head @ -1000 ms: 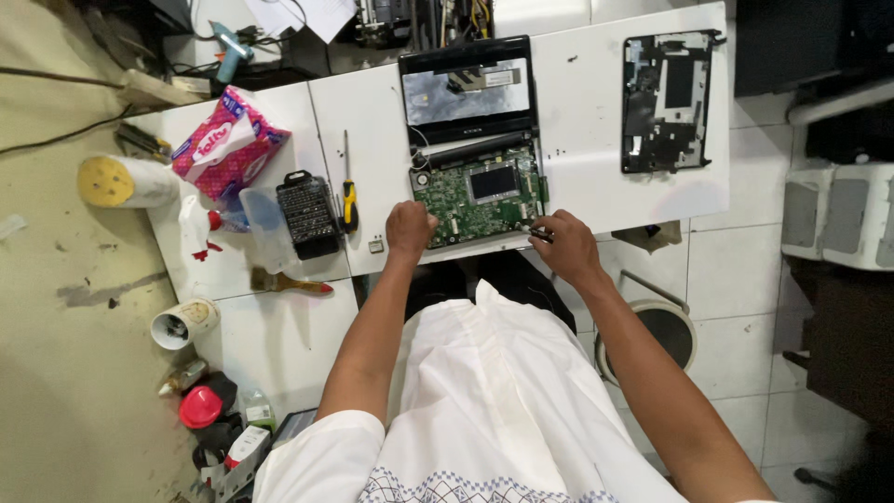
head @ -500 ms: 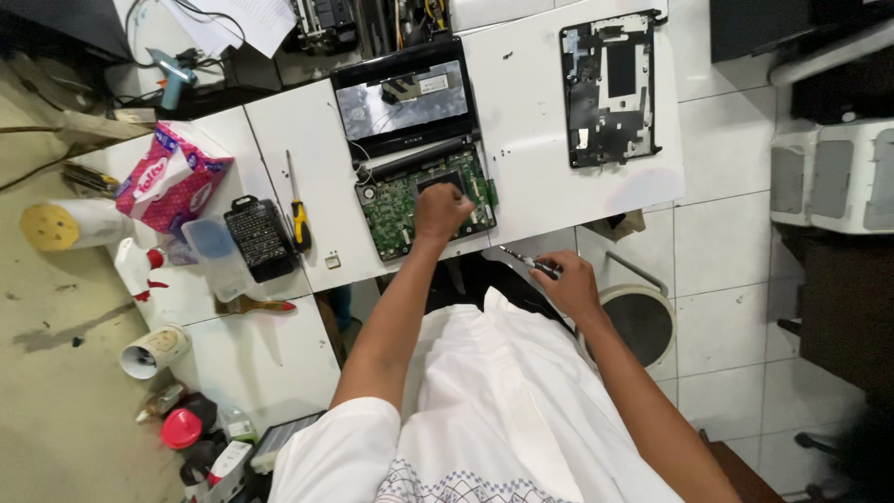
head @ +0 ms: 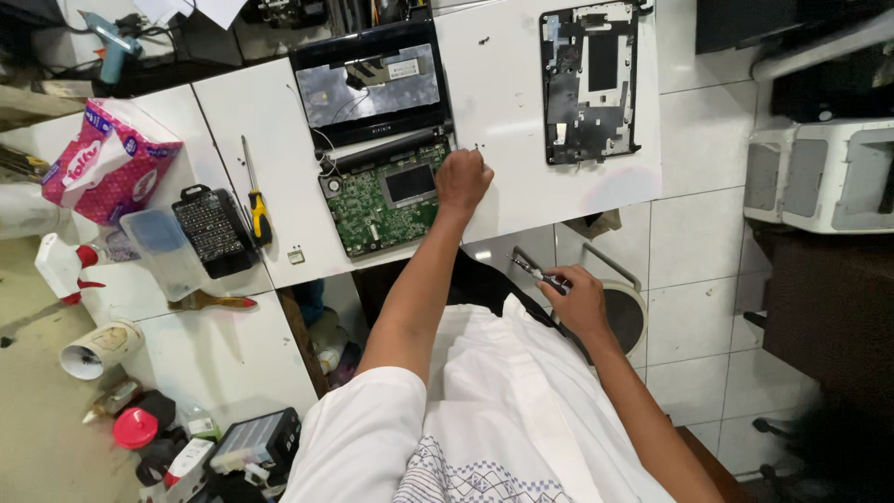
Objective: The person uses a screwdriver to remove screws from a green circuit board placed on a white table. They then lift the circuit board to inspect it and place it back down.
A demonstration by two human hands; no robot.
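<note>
While the left hand point(head: 463, 179) rests fingers-curled at the right edge of the green motherboard point(head: 386, 197), closed down over the white tabletop point(head: 507, 102) just beside the board, I can't tell if it pinches anything. Board sits in an opened small laptop, near the tabletop's front edge; the laptop's screen half point(head: 370, 86) lies flat behind it, dark bezel, grey panel. Right hand point(head: 579, 300) is off the tabletop, down over the lap, clamped on a slim dark-handled tool point(head: 535, 271) with a metal tip.

Surface: white laminate, a few dark specks. Black laptop cover point(head: 590, 82), stripped and full of cutouts, lies well right of the board. Left of the board: yellow-and-black screwdriver point(head: 256, 205), black bit set case point(head: 215, 230), clear plastic box point(head: 168, 250), pink tissue pack point(head: 104, 160). White spray bottle point(head: 63, 265) with red trigger at the far left edge.

Room: white tiled floor right of the tabletop, a grey-white machine point(head: 819, 175) standing on it. Left floor is bare concrete, with a paper cup point(head: 96, 349) on its side and a red-capped container point(head: 136, 428). Round stool point(head: 626, 312) partly shows by the right hand.
</note>
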